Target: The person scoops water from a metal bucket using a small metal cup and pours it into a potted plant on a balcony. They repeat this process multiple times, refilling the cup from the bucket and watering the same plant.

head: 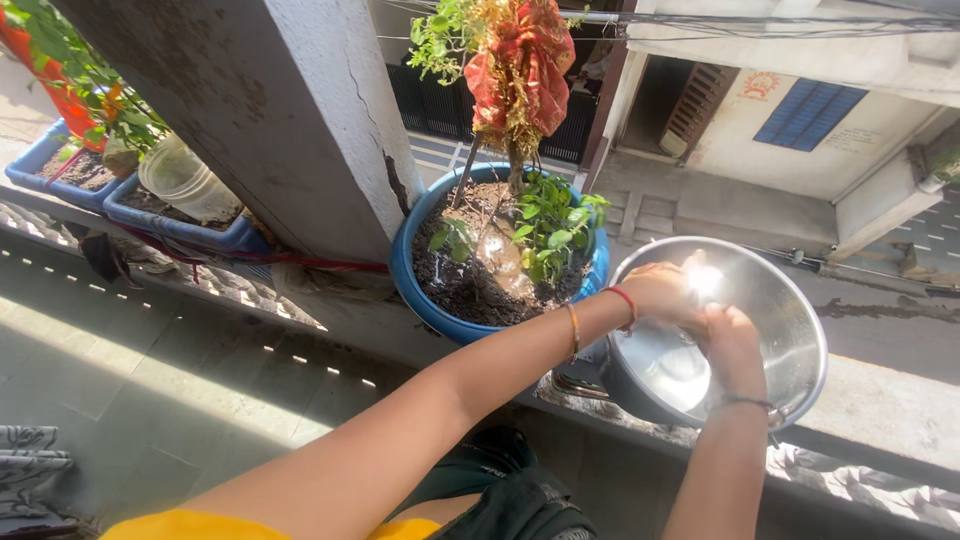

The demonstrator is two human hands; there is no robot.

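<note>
Here, 2 hands meet inside 1 steel bowl (770, 300). The left hand (662, 290) reaches in over the near rim, fingers curled toward the glare at the centre; whether it grips anything cannot be told. The right hand (733, 345) lies lower in the bowl, fingers bent and touching the left hand; its grasp is also hidden by the glare. The left wrist carries 1 red thread and 1 bangle; the right wrist carries 1 dark thread.

The bowl is tilted, its mouth toward the camera, resting on the ledge (880, 410) at the balcony edge. Its left rim sits just beside 1 round blue pot (415, 290) holding soil, 1 small green plant and 1 stem wrapped in red and gold cloth (520, 70). Left of the pot stands 1 concrete pillar (270, 110). Beyond the pillar, 2 blue planters (200, 235) line the ledge; 1 clear jar (185, 180) lies in the nearer one.

Right of the bowl the ledge is bare. Past the ledge lies a drop to the street.
</note>
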